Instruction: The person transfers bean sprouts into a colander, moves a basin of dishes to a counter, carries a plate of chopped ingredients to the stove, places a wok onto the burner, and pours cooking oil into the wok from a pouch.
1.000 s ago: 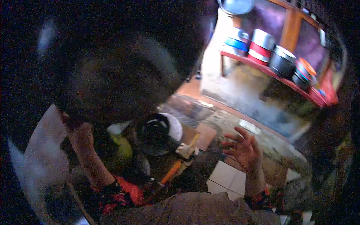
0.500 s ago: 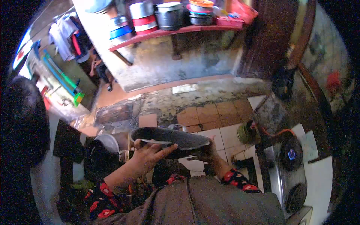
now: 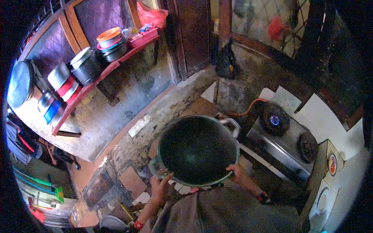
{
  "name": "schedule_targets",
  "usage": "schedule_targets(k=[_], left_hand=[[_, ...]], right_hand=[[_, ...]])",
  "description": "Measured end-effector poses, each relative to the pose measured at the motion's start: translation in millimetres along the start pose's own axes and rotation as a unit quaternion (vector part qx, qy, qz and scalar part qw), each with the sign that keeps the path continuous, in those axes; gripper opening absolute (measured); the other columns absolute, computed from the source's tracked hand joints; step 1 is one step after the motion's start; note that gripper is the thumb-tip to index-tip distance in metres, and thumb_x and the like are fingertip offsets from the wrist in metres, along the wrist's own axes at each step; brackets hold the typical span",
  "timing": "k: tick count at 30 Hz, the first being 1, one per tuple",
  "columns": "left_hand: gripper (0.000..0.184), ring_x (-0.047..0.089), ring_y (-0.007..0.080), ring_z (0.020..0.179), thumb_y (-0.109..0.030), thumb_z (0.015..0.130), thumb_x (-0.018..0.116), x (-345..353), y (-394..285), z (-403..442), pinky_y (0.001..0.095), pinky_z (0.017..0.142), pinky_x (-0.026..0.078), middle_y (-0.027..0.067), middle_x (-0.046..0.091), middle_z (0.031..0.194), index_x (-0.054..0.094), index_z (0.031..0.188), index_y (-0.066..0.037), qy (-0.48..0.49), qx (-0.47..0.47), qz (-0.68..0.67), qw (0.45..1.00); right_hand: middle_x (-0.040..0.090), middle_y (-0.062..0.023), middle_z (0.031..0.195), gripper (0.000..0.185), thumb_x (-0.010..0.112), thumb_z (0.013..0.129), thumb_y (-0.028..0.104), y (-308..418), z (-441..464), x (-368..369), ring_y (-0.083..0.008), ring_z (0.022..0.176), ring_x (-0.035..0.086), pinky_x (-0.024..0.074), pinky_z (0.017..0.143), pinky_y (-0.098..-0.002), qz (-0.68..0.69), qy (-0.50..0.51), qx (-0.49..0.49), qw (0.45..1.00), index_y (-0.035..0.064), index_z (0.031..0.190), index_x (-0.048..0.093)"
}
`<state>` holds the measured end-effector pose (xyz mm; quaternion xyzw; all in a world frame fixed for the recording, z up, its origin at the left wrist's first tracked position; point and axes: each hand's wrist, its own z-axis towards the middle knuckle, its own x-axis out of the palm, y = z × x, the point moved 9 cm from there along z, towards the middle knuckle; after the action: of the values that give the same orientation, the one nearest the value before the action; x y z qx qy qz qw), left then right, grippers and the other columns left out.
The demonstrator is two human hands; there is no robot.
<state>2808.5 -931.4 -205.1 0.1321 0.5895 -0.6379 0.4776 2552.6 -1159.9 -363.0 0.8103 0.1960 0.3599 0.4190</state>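
Observation:
A large dark wok [image 3: 198, 149] with two loop handles is held up in front of my body, its open side tilted toward me. My left hand [image 3: 160, 188] grips the near left rim just below the left handle, its thumb over the edge. On the near right rim, my right hand [image 3: 240, 176] is closed with its thumb on top; the fingers beneath are hidden. The inside of the wok looks bare and dark. To its right stands a two-burner gas stove [image 3: 285, 145], with a blue flame [image 3: 274, 120] on the far burner.
An orange hose [image 3: 250, 106] runs to the back of the stove. A red shelf [image 3: 112, 73] along the wall carries several pots and basins. A black bag [image 3: 226, 64] hangs by the door. White tiles [image 3: 322, 116] border the stove, and a plate-like lid [image 3: 323, 200] stands at lower right.
My view has turned right toward the stove. The wok, seen nearly edge-on before, now shows its inside and has moved right with both hands still on it.

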Motion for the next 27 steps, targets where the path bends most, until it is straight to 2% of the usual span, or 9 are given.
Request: schedule_targets(k=[2, 5, 9, 13, 16, 18, 21, 23, 27], left_hand=[[0.067, 0.051, 0.0319, 0.105, -0.008, 0.066, 0.074, 9, -8, 34, 0.0399, 0.083, 0.043, 0.0184, 0.050, 0.114, 0.042, 0.125, -0.012, -0.021, 0.033, -0.049, 0.998], [0.082, 0.052, 0.0266, 0.103, -0.008, 0.070, 0.072, 63, 12, 58, 0.0356, 0.078, 0.047, 0.0185, 0.043, 0.118, 0.022, 0.134, -0.012, -0.034, -0.058, -0.268, 0.961], [0.094, 0.050, 0.0239, 0.101, -0.007, 0.073, 0.070, 111, 16, 91, 0.0339, 0.079, 0.048, 0.0162, 0.035, 0.120, 0.001, 0.137, -0.016, -0.018, -0.203, -0.410, 0.889], [0.093, 0.052, 0.0257, 0.097, -0.001, 0.074, 0.065, 153, -14, 110, 0.0373, 0.080, 0.050, 0.0161, 0.032, 0.118, -0.003, 0.136, -0.018, 0.015, -0.307, -0.587, 0.749], [0.076, 0.056, 0.0272, 0.095, -0.005, 0.080, 0.056, 182, -42, 124, 0.0412, 0.078, 0.052, 0.0174, 0.043, 0.119, 0.006, 0.137, -0.015, 0.170, -0.292, -0.562, 0.755], [0.064, 0.058, 0.0283, 0.094, -0.008, 0.083, 0.050, 203, -71, 141, 0.0425, 0.077, 0.052, 0.0179, 0.048, 0.118, 0.016, 0.136, -0.014, 0.252, -0.203, -0.499, 0.804], [0.054, 0.058, 0.0295, 0.095, -0.005, 0.083, 0.046, 223, -128, 166, 0.0417, 0.076, 0.052, 0.0181, 0.049, 0.120, 0.027, 0.134, -0.010, 0.252, -0.310, -0.448, 0.800], [0.055, 0.058, 0.0290, 0.095, -0.004, 0.083, 0.046, 267, -141, 179, 0.0399, 0.075, 0.052, 0.0177, 0.049, 0.120, 0.027, 0.134, -0.010, 0.242, -0.308, -0.546, 0.740], [0.057, 0.058, 0.0285, 0.095, -0.002, 0.081, 0.048, 337, -169, 208, 0.0375, 0.073, 0.053, 0.0171, 0.049, 0.119, 0.028, 0.133, -0.008, 0.225, -0.273, -0.643, 0.679]], right_hand=[[0.058, -0.0104, 0.089, 0.033, 0.062, 0.071, 0.027, 3, -7, -30, -0.0253, 0.090, 0.056, 0.0450, 0.080, -0.0369, -0.157, -0.056, -0.105, 0.980, 0.0042, 0.095, 0.057], [0.060, -0.0101, 0.084, 0.029, 0.065, 0.072, 0.023, 54, -53, -21, -0.0240, 0.087, 0.058, 0.0459, 0.078, -0.0345, -0.495, -0.148, -0.311, 0.797, 0.0034, 0.093, 0.059], [0.062, -0.0119, 0.090, 0.041, 0.066, 0.073, 0.037, 22, -82, -86, -0.0250, 0.087, 0.059, 0.0467, 0.078, -0.0356, -0.558, -0.196, -0.369, 0.717, 0.0041, 0.095, 0.060], [0.062, -0.0115, 0.090, 0.044, 0.064, 0.074, 0.044, 3, -112, -141, -0.0253, 0.083, 0.060, 0.0476, 0.075, -0.0366, -0.355, -0.227, -0.365, 0.830, 0.0048, 0.093, 0.062], [0.063, -0.0108, 0.088, 0.037, 0.063, 0.077, 0.038, -38, -114, -213, -0.0246, 0.082, 0.061, 0.0478, 0.073, -0.0354, -0.278, -0.285, -0.263, 0.879, 0.0049, 0.092, 0.063], [0.063, -0.0106, 0.088, 0.028, 0.062, 0.078, 0.029, -13, -142, -207, -0.0243, 0.082, 0.061, 0.0478, 0.073, -0.0343, -0.318, -0.318, -0.234, 0.862, 0.0047, 0.092, 0.063], [0.062, -0.0102, 0.091, 0.025, 0.063, 0.074, 0.013, -3, -146, -235, -0.0241, 0.082, 0.060, 0.0475, 0.075, -0.0345, -0.432, -0.308, -0.300, 0.793, 0.0037, 0.097, 0.061], [0.061, -0.0091, 0.096, 0.034, 0.063, 0.072, 0.008, 26, -148, -253, -0.0226, 0.086, 0.058, 0.0464, 0.077, -0.0348, -0.090, -0.384, -0.178, 0.901, 0.0029, 0.105, 0.057], [0.060, -0.0082, 0.104, 0.042, 0.064, 0.072, 0.001, 122, -160, -263, -0.0208, 0.090, 0.057, 0.0449, 0.082, -0.0348, 0.247, -0.395, -0.200, 0.862, 0.0014, 0.112, 0.053]])
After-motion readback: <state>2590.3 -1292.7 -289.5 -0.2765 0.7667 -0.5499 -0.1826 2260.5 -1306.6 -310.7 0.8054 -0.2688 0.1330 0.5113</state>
